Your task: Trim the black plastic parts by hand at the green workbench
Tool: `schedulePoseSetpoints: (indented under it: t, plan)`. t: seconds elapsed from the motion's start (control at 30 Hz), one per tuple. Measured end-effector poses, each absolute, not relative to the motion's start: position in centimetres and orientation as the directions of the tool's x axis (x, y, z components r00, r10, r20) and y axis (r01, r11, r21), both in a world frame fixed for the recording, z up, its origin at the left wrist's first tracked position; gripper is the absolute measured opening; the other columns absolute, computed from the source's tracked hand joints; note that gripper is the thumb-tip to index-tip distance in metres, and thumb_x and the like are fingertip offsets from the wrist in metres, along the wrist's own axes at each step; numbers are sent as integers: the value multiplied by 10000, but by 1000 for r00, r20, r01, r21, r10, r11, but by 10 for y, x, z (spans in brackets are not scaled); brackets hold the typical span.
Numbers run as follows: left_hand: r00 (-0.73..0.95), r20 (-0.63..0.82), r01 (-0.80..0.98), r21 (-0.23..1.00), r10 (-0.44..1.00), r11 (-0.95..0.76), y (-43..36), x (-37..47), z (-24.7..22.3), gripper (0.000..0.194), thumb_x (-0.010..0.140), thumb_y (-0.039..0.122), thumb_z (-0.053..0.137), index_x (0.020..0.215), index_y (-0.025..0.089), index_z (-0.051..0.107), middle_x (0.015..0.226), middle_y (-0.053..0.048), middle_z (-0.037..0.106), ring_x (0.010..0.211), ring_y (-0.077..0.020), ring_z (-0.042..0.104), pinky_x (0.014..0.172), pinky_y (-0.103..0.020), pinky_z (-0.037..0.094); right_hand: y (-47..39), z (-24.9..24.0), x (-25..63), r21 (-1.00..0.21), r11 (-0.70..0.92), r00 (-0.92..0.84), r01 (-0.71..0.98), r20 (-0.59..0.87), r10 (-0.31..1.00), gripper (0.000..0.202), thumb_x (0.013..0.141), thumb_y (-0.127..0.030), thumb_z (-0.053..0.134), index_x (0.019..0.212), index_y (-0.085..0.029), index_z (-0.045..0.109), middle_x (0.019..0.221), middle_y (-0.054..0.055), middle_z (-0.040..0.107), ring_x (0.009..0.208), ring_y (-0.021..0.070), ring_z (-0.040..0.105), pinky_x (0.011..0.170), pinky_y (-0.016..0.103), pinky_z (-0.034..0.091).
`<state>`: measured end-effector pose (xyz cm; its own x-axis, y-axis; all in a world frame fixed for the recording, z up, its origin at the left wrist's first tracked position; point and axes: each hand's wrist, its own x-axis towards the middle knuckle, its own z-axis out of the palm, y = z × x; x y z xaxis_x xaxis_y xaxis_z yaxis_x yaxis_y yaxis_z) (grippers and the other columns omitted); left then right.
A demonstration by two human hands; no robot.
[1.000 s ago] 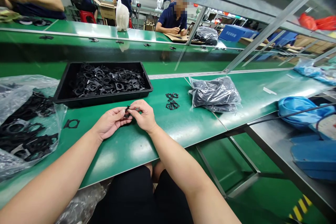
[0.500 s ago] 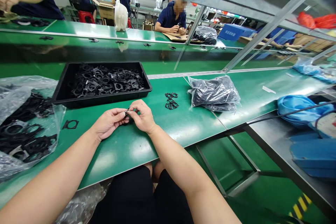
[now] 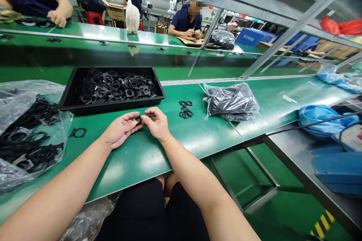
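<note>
Over the green table [image 3: 132, 165], my left hand [image 3: 121, 130] and my right hand [image 3: 156, 123] meet at the fingertips. Both are closed on a small black part [image 3: 138, 119], mostly hidden by the fingers. Just beyond them stands a black tray [image 3: 113, 108] heaped with black ring-shaped parts. One flat black frame [image 3: 78, 133] lies left of my left hand. Right of my right hand, several small black rings [image 3: 185, 109] rest in a little group.
An open plastic bag [image 3: 60, 135] of black parts is at the left. A sealed bag [image 3: 232, 99] lies at the right. Behind runs a belt [image 3: 169, 60] with spaced black parts; people sit beyond. A metal post [image 3: 296, 26] slants at the right.
My fingers have shifted slightly around the small black part, and the view has moved a little. Across the belt, a person's hand at the far left has come down to the table.
</note>
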<state>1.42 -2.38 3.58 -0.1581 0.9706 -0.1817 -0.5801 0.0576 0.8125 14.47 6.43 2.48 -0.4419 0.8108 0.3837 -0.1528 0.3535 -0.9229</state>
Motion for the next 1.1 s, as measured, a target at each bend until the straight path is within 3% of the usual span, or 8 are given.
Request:
schedulePoseSetpoints:
  t: [0.17, 0.33, 0.63, 0.77, 0.97, 1.1]
  plan:
    - [-186, -123, -573, 820, 975, -6, -23, 13, 35, 313, 655, 146, 763, 960, 184, 700, 937, -33, 702, 957, -154, 637, 1013, -387, 442, 63, 27, 147, -821, 562, -460, -103, 540, 705, 133, 762, -319, 667, 749, -198, 612, 840, 41, 623, 806, 145, 583, 696, 274, 502]
    - [-174, -123, -573, 820, 977, 1, -24, 12, 33, 303, 635, 172, 785, 929, 180, 711, 884, -31, 711, 921, -154, 645, 1022, -406, 433, 62, 27, 147, -774, 629, -460, -72, 585, 668, 108, 784, -295, 651, 750, -196, 626, 816, 37, 632, 799, 140, 590, 706, 270, 505]
    - [-149, -111, -577, 817, 983, 5, -24, 11, 30, 286, 668, 177, 766, 949, 185, 713, 992, -49, 716, 1002, -186, 633, 1011, -409, 450, 64, 25, 148, -692, 717, -434, -80, 672, 600, 90, 802, -268, 642, 752, -194, 630, 780, 29, 631, 768, 131, 587, 727, 265, 502]
    - [-154, -123, -564, 825, 980, 15, -24, 11, 31, 287, 652, 193, 780, 932, 188, 719, 984, -50, 719, 985, -190, 639, 990, -402, 466, 66, 25, 148, -731, 678, -473, -81, 627, 619, 112, 799, -286, 640, 738, -192, 629, 798, 32, 629, 794, 136, 586, 739, 266, 498]
    - [-101, -171, -477, 873, 980, 103, -26, 9, 36, 352, 638, 252, 795, 970, 168, 712, 900, -61, 717, 860, -172, 661, 861, -313, 516, 66, 19, 144, -909, 394, -518, -132, 403, 755, 207, 801, -349, 608, 926, -183, 607, 798, 9, 609, 701, 113, 577, 649, 244, 501]
    - [-114, -213, -481, 866, 970, 133, -25, 8, 38, 338, 668, 343, 768, 933, 141, 708, 837, -68, 693, 734, -146, 636, 680, -258, 520, 65, 20, 145, -876, 479, -531, -64, 436, 726, 195, 856, -329, 527, 887, -190, 662, 827, 28, 617, 766, 126, 586, 702, 253, 492]
